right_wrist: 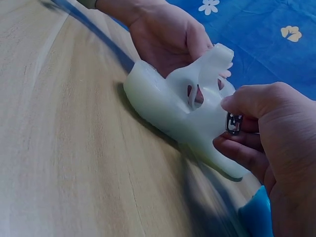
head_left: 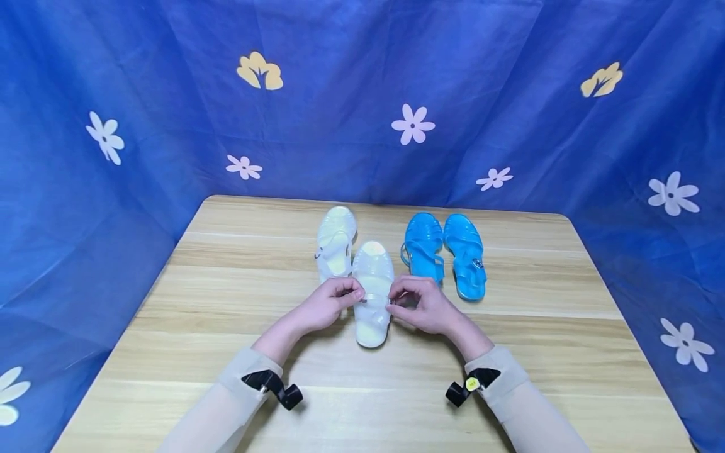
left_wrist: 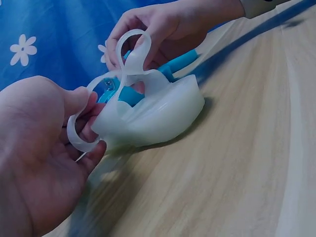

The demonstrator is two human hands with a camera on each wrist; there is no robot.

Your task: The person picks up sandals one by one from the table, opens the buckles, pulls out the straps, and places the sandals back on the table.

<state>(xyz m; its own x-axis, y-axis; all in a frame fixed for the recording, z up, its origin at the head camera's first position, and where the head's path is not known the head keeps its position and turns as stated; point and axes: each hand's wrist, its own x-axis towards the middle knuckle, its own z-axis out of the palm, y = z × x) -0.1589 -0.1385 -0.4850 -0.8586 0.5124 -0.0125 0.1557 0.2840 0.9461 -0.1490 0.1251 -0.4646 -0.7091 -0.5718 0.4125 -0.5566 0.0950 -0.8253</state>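
A whitish translucent jelly sandal (head_left: 372, 267) lies on the table between both hands, heel toward the person. In the head view, my left hand (head_left: 331, 303) is at its left side, pinching the strap; the left wrist view shows the strap (left_wrist: 74, 133) bent in a loop between thumb and fingers. At the opposite side my right hand (head_left: 421, 305) holds the sandal's small metal buckle (right_wrist: 234, 123) between thumb and fingers. A second white sandal (head_left: 338, 221) sits just beyond, to the left, with its strap standing up.
Two blue jelly sandals, one on the left (head_left: 423, 248) and one on the right (head_left: 467, 258), lie side by side past the right hand. The wood-grain table (head_left: 238, 296) ends at a blue flowered curtain (head_left: 340, 113) behind and at both sides.
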